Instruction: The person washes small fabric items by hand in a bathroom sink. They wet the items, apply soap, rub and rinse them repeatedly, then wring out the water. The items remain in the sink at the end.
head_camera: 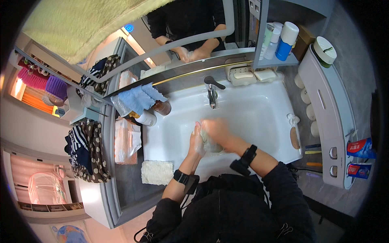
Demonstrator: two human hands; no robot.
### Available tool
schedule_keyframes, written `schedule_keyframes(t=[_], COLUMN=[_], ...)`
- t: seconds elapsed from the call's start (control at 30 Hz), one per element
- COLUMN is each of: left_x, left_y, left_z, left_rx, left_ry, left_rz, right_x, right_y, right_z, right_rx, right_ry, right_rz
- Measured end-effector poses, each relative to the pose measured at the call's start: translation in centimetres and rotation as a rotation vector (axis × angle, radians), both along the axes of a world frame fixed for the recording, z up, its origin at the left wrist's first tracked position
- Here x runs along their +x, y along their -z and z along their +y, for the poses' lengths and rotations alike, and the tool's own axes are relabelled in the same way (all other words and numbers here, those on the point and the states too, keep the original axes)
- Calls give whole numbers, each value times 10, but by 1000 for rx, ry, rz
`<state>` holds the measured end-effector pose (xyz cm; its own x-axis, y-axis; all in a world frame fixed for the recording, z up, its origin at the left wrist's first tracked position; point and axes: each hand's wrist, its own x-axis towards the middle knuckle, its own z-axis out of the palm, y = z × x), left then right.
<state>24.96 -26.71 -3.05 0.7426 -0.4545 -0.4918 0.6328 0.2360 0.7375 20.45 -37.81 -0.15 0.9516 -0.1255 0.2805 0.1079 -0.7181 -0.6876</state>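
Over the white sink basin (249, 121), my left hand (197, 142) is wet with suds and grips a pale greenish wet cloth (209, 140). Close against it, my right hand (217, 129) is curled over the same cloth and blurred by motion. A small pink bit shows near the left fingertips; whether it belongs to the cloth cannot be told. The hands hide much of the cloth. Beyond them stands the chrome faucet (212, 98) with its dark lever (214, 82); no running water is visible.
Soap bars lie in dishes (243, 78) behind the sink. At left are a brown bottle (162, 107), a white bottle (147, 118), a blue cloth (136, 98), a tissue pack (126, 141) and a folded white towel (157, 172). A brush (294, 137) rests on the right rim.
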Motion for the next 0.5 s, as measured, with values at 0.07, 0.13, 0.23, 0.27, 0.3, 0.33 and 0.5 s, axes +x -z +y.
schedule_keyframes(t=[0.07,0.13,0.23,0.27,0.3,0.33,0.5], left_x=[-6,-2,10,13,16,19,21], left_y=[-16,-35,-56,-59,-60,-59,-33], left_z=[3,9,22,25,26,25,14], left_rx=[110,177,354,424,455,475,301], left_ry=[58,194,481,601,745,628,133], left_rz=[-141,-239,-339,-381,-397,-482,-616], right_x=[4,4,-5,-8,-12,-16,-27], right_y=[6,12,18,20,21,22,33], right_z=[-12,-20,-22,-21,-19,-17,-9], right_rx=[196,360,854,801,782,804,728], right_ry=[13,-52,-133,-133,-176,-191,-155], right_rz=[139,123,234,209,197,116,249])
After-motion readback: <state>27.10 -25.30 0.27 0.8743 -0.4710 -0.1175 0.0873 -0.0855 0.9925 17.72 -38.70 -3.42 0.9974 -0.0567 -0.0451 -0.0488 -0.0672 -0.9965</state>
